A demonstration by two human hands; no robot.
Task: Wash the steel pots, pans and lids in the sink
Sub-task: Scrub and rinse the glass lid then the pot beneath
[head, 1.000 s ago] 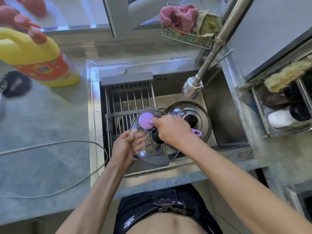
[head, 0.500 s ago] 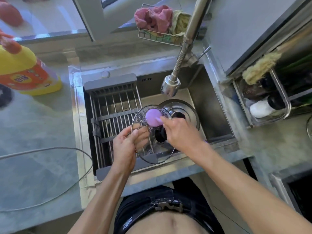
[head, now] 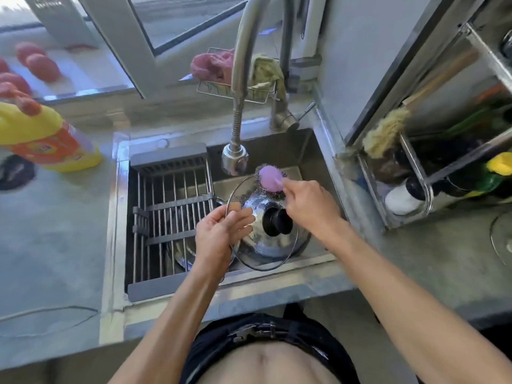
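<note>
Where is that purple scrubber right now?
In the head view, the purple scrubber is over the sink, right of centre, held by the right hand against the far edge of the glass lid, just below the faucet head.

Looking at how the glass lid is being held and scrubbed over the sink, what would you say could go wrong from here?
1. The left hand holds the wet glass lid only at its rim; it might slip and drop into the sink.
2. The right hand works the purple scrubber at the lid's far edge, so pressure there could tip the lid out of that hold.
3. The faucet head hangs close by; the lid could knock it.
</note>
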